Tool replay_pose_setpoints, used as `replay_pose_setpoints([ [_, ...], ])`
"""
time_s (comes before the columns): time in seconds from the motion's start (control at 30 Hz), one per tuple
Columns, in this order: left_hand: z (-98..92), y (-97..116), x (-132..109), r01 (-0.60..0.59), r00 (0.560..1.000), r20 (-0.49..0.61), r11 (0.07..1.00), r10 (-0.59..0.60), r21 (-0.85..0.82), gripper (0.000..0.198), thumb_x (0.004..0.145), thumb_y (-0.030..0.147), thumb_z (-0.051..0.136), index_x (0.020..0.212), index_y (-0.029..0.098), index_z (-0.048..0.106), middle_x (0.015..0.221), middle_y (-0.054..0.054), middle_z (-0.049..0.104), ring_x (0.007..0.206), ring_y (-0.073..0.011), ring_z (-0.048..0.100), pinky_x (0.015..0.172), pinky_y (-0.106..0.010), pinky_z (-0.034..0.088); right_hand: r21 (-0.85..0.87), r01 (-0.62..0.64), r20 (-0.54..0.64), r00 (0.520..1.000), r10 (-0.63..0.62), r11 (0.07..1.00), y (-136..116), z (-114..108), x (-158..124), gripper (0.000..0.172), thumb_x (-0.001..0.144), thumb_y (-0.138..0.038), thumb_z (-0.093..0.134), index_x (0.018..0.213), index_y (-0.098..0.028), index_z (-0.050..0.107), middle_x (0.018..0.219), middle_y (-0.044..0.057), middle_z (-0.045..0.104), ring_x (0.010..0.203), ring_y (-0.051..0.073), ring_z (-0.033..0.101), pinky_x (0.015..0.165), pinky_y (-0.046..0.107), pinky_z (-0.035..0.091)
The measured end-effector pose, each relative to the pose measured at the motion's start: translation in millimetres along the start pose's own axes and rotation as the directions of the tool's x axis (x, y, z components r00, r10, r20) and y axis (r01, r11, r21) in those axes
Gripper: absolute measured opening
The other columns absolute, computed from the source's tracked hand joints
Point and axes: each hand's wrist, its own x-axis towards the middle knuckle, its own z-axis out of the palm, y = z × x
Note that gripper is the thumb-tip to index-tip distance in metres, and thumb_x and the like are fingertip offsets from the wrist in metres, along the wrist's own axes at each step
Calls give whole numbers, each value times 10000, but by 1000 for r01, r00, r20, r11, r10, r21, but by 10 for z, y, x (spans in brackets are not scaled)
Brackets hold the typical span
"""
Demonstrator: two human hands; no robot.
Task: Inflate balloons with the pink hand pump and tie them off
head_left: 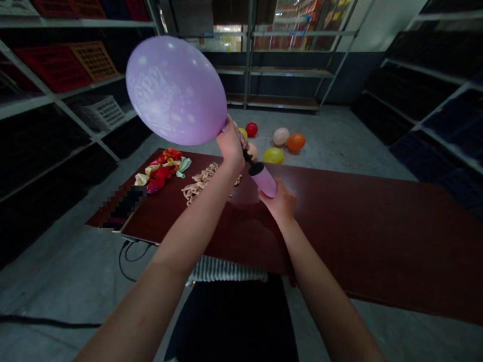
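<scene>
A large lilac balloon with pale printed lettering is inflated and held up at the upper left. My left hand grips its neck at the black nozzle of a pink hand pump. My right hand is closed around the pump's pink barrel, above a dark red table. On that table lie a heap of limp beige balloons and a pile of limp red, yellow and green balloons.
Several inflated balloons, including a yellow one and an orange one, lie on the concrete floor beyond the table. Metal shelves holding crates stand on both sides and at the back. A black cable runs below the table's near edge.
</scene>
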Motion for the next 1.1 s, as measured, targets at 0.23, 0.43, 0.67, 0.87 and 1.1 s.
replay_pose_setpoints([
  [0.23,-105,-327,-146,76,997,-22,997,-77,-20,496,1021,441,531,646,213,301,465,64,218,318,-81,254,375,-244,224,-36,-25,14,1000,26,999,22,-28,-24,406,830,-519,669,1091,-210,631,915,64,758,752,227,683,595,285,329],
  [0.43,-443,-81,-24,143,983,-104,988,-149,-62,449,1065,304,400,657,221,232,443,79,202,336,-76,212,386,-247,227,-61,105,97,990,-99,993,-61,-25,-16,387,852,-521,672,1091,-217,646,927,55,756,800,219,689,605,287,311],
  [0.67,-928,222,140,149,961,-205,973,-185,-175,448,1014,252,431,624,206,214,445,80,205,326,-74,229,389,-232,232,-134,256,150,960,-236,957,-134,-72,-65,320,892,-491,643,1038,-207,657,929,64,754,805,209,679,648,292,337],
  [0.87,-1337,612,295,114,959,-224,962,-171,-246,445,1036,274,394,638,200,209,438,82,207,314,-61,224,391,-218,240,-164,365,169,926,-338,916,-68,-3,-72,372,875,-502,656,1097,-203,663,966,72,752,825,209,674,672,290,360],
  [1.1,-1488,1028,356,61,961,-243,958,-132,-280,468,1080,336,327,654,206,183,424,83,206,307,-66,213,385,-224,236,-135,428,175,898,-403,894,-102,17,-67,387,884,-504,642,1117,-196,656,960,70,749,806,195,672,679,283,383],
])
